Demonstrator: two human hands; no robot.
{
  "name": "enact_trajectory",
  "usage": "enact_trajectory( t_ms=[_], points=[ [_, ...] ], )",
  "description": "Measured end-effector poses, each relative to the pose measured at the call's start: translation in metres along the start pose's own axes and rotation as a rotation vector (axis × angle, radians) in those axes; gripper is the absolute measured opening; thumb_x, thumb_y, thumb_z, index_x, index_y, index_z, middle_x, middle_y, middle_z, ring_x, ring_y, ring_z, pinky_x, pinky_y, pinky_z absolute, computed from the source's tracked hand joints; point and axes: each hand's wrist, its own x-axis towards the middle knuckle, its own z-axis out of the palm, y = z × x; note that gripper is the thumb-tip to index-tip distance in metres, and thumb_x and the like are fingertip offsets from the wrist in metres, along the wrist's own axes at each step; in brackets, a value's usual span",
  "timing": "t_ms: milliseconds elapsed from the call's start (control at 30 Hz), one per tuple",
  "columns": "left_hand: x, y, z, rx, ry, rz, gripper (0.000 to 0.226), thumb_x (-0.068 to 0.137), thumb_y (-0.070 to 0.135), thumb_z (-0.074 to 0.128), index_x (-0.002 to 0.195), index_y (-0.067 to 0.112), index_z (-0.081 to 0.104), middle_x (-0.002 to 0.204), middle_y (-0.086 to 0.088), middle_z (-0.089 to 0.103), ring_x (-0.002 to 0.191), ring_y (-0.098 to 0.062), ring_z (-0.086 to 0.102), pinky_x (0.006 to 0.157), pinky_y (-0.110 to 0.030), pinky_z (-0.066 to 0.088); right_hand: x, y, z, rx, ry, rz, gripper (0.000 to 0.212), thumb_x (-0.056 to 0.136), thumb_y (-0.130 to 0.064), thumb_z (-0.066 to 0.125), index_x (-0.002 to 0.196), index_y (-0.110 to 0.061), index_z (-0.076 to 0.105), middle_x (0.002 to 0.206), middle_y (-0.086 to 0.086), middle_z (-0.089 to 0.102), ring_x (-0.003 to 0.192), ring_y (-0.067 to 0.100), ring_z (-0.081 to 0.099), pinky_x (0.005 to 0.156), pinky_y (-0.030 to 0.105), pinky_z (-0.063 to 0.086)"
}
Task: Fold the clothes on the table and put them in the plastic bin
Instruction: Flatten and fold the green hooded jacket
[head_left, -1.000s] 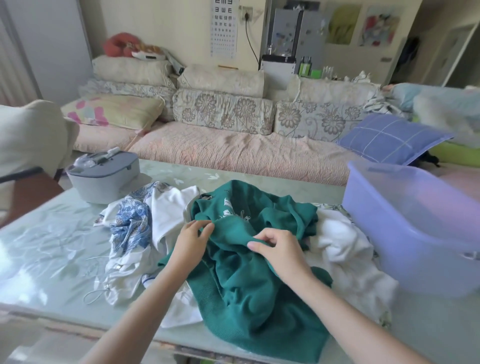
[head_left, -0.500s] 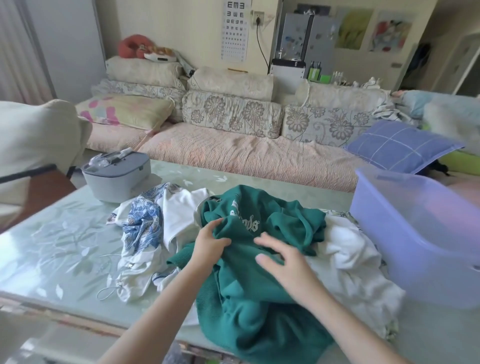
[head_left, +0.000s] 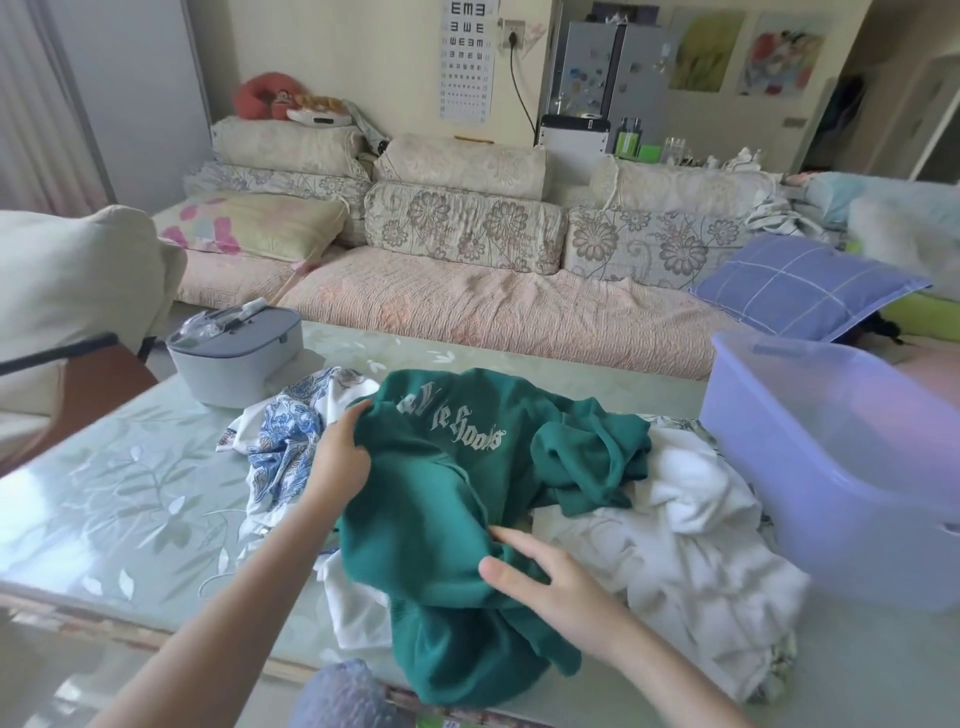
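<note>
Left hand grips the upper left edge of a green sweatshirt, fingers curled into the cloth. Right hand lies nearer and to the right of it. Its fingers are fairly straight and its thumb is spread, and it touches the sweatshirt's lower folds. No pinch is visible.

The sweatshirt is crumpled between and under both hands. Pale gothic lettering faces up just right of the left hand. The lower part reaches the near edge of the desk, below the right wrist.

- Blue-and-white patterned garment: bunched just left of the left hand, touching the sweatshirt.
- White garment: heaped right of the right hand, its near edge tucked under the green cloth.
- More white cloth shows beneath the left forearm.
- Lilac plastic bin: stands on the desk beyond the white heap, well right of the right hand. Its walls are translucent and I cannot tell what is inside.
- Grey lidded case: on the desk beyond and left of the left hand, apart from the clothes.
- Sofa with floral cushions runs past the far edge of the desk.
- Blue checked pillow lies on the sofa behind the bin.
</note>
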Motion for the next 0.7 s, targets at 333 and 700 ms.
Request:
enact_trajectory(
  t_ms=[333, 700],
  points=[
    [-0.027, 0.023, -0.005, 0.308, -0.383, -0.044, 0.081, 0.078, 0.070, 0.053, 0.146, 0.036, 0.027, 0.157, -0.014, 0.000, 0.145, -0.032, 0.007, 0.116, -0.043, 0.012, 0.007, -0.004, 0.024, 0.298, -0.201, -0.134, 0.041, 0.087, -0.048, 0.050, 0.128, -0.045, 0.054, 0.147, -0.025, 0.034, 0.136, -0.008, 0.026, 0.117, 0.031, 0.021],
    [-0.028, -0.020, -0.015, 0.286, -0.349, 0.021, 0.078, 0.086, 0.010, 0.064, 0.147, 0.037, 0.022, 0.157, -0.012, 0.008, 0.143, -0.027, 0.021, 0.108, -0.030, 0.026, 0.028, 0.035, 0.007, 0.255, 0.151, 0.058, 0.027, 0.095, -0.019, 0.054, 0.115, -0.037, 0.055, 0.126, -0.015, 0.055, 0.119, 0.002, 0.050, 0.089, 0.027, 0.053]
  ],
)
